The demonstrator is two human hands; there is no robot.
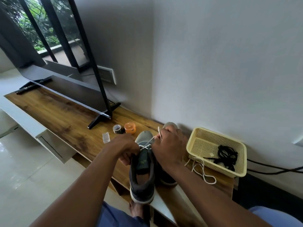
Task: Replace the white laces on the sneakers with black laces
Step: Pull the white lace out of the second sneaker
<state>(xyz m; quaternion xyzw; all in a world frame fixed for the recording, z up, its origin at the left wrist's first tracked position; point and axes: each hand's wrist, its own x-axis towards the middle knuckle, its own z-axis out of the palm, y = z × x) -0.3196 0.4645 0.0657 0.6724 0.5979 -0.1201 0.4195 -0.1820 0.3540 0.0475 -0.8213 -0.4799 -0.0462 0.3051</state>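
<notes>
Two grey sneakers stand on the wooden cabinet top. The near sneaker (142,176) points away from me, and a white lace (148,143) is still threaded through its front eyelets. My left hand (126,149) grips the sneaker's left side near the tongue. My right hand (168,147) pinches an end of the white lace and holds it up above the toe. The second sneaker (169,124) is mostly hidden behind my right hand. A loose white lace (202,172) lies on the wood to the right. Black laces (227,155) lie in a yellow basket (193,145).
A television (68,86) on black feet stands at the left on the cabinet top (54,112). An orange jar (130,128), a tape roll (117,128) and a small clear box (106,137) sit just beyond the sneakers. The wall lies close behind. Black cables (275,168) run at the right.
</notes>
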